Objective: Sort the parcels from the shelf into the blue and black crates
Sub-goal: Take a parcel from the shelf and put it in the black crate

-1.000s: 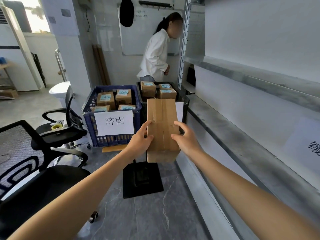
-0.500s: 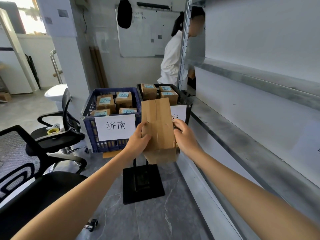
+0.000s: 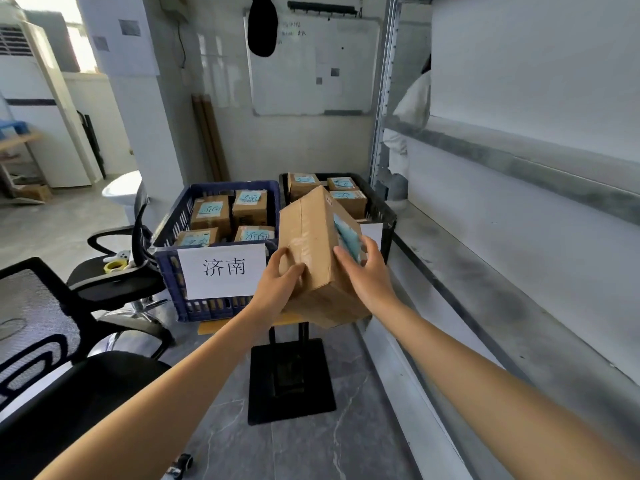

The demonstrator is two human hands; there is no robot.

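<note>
I hold a brown cardboard parcel [image 3: 313, 244] in front of the two crates, tilted so its blue-labelled side faces right. My left hand [image 3: 278, 284] grips its lower left corner, thumb curled on the front face. My right hand [image 3: 367, 268] grips the right side, fingers over the blue label. The blue crate [image 3: 173, 261] carries a white sign and holds several labelled parcels. Behind the parcel and to the right stands the black crate [image 3: 381, 206] with several more. The metal shelf [image 3: 519, 306] on the right is bare.
Two black office chairs [image 3: 114, 271] stand at left, one with a yellow tape roll [image 3: 114, 266] on its seat. A black stand base [image 3: 289, 379] sits on the floor below the crates. A person in white [image 3: 412, 109] is partly hidden behind the shelf post.
The parcel has been turned from upright to tilted, its labelled side now showing on the right. The view has closed in on the crates, and the person in white has slipped behind the shelf post.
</note>
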